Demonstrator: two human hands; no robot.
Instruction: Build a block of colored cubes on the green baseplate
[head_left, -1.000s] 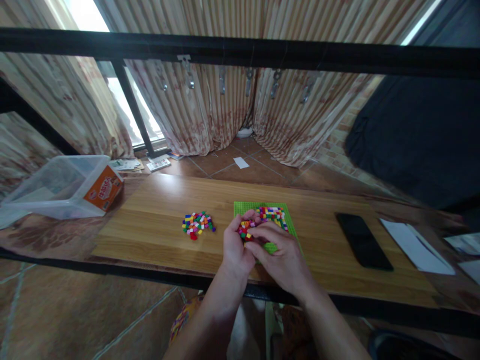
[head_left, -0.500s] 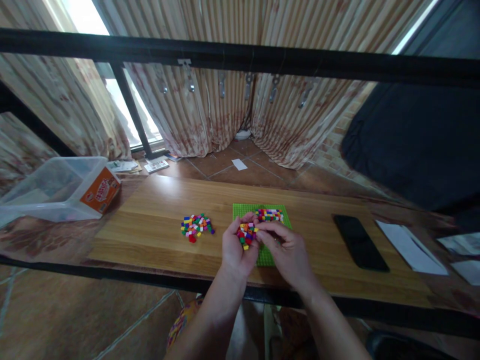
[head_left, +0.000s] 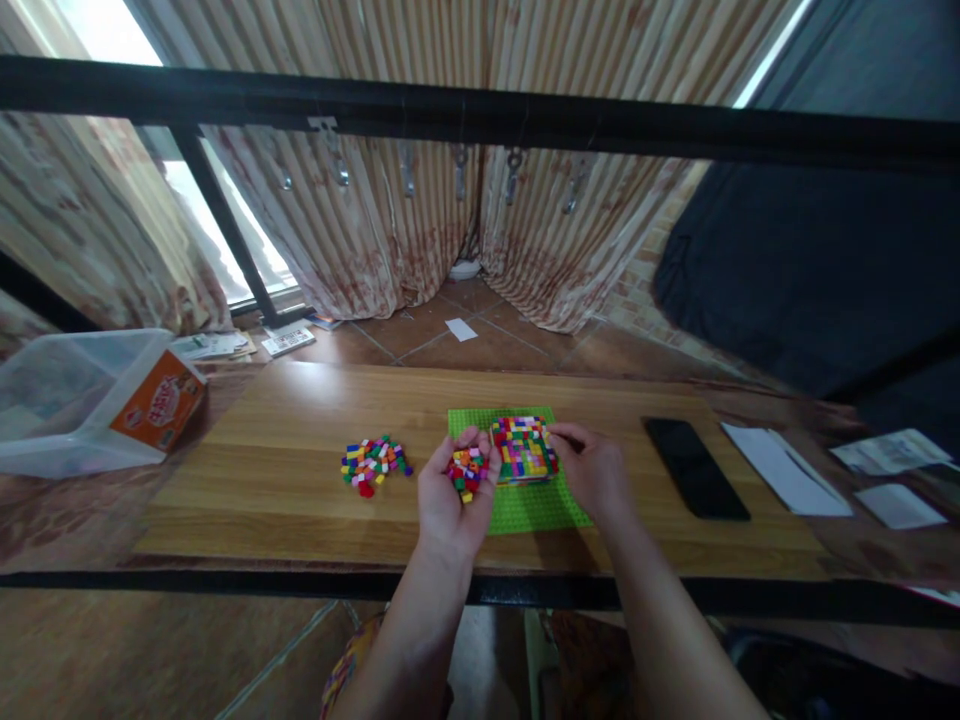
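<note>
My left hand (head_left: 451,498) is palm up and cupped around a heap of small toy bricks (head_left: 466,470) in mixed colours. Beside it, a low block built of many-coloured toy bricks (head_left: 523,450) is set on a green baseplate (head_left: 536,510). The fingertips of my right hand (head_left: 596,470) are pinched together at the block's upper right edge. They hold a toy brick that is mostly hidden by the fingers. A loose pile of toy bricks (head_left: 373,462) lies on the table to the left of my hands.
The wooden table board (head_left: 300,500) carries a black phone (head_left: 696,468) on the right, with white paper (head_left: 784,468) beyond it. A clear plastic bin (head_left: 82,400) with an orange label stands at the left. A dark metal bar (head_left: 450,115) crosses above the table's far side.
My right hand has moved from the bricks in my left palm to the built block's right edge. My left hand has shifted off the block, uncovering its top. The view has turned slightly right.
</note>
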